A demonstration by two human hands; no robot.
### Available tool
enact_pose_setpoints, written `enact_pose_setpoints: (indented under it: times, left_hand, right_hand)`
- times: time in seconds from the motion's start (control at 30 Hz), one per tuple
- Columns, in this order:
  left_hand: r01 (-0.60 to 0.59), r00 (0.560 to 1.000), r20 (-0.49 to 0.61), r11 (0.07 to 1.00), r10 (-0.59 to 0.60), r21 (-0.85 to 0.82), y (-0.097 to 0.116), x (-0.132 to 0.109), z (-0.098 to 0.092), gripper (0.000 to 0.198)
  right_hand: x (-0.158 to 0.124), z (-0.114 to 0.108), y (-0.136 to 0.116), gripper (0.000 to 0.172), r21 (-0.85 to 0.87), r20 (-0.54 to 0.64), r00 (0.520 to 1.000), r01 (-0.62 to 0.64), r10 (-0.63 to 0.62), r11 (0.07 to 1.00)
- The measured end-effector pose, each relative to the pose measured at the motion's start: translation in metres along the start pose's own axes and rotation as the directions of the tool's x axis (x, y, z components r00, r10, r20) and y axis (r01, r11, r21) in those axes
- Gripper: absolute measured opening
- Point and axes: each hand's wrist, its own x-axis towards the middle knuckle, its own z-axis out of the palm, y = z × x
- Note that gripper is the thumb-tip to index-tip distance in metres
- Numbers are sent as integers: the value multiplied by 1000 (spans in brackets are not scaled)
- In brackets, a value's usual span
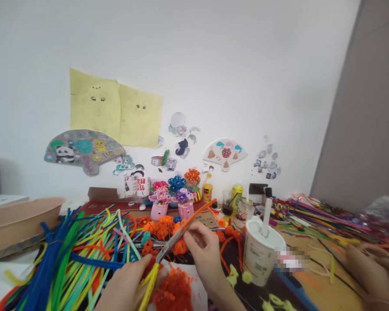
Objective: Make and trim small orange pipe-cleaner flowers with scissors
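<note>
My left hand (128,283) is closed around a pair of scissors (167,248), whose blades point up and to the right. A bright yellow strip (151,285) runs down beside its fingers; I cannot tell whether it is part of the scissors. An orange pipe cleaner (201,211) lies along the blades and sticks out past them. My right hand (203,248) pinches this pipe cleaner close to the blades. Beneath both hands, a heap of orange fuzz clippings (175,287) rests on white paper (199,276).
Bundled pipe cleaners (61,259) spread across the left. Orange fuzzy flowers (162,226) and potted pipe-cleaner flowers (158,209) stand beyond. A white cup (261,255) with a stick is right of my hands. Another person's hands (369,268) are at far right.
</note>
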Motion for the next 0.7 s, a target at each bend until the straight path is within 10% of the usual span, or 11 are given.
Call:
enact_pose_setpoints:
  times: [0.7]
  left_hand:
    - [-91, 996, -8, 992, 91, -86, -2, -3, -1, 35]
  right_hand:
    - [5, -8, 0, 7, -97, 70, 997, 37, -31, 995]
